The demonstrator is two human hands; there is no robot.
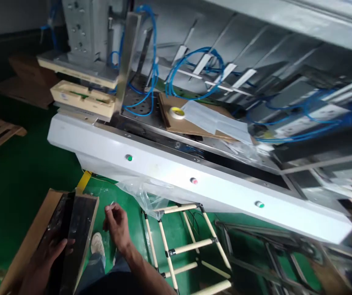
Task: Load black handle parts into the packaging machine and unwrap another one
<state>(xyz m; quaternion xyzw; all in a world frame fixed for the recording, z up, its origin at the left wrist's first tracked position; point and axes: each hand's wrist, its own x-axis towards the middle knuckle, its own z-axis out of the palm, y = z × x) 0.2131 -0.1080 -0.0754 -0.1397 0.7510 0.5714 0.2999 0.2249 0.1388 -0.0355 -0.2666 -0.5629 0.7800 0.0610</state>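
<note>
White machine front [170, 164] with green and red buttons across the middle. Below left, over the green floor [19, 172], cardboard box [28, 241] of dark sheets [77, 229], left hand [45, 256] resting flat, unclenched, on them. Right hand [117, 225] just beside, pinching a small white piece [112, 203].

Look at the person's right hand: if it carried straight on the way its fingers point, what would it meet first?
The right hand points up and slightly left, so it would probably meet the clear plastic sheet hanging off the white machine front first, though depth is unclear.
</note>
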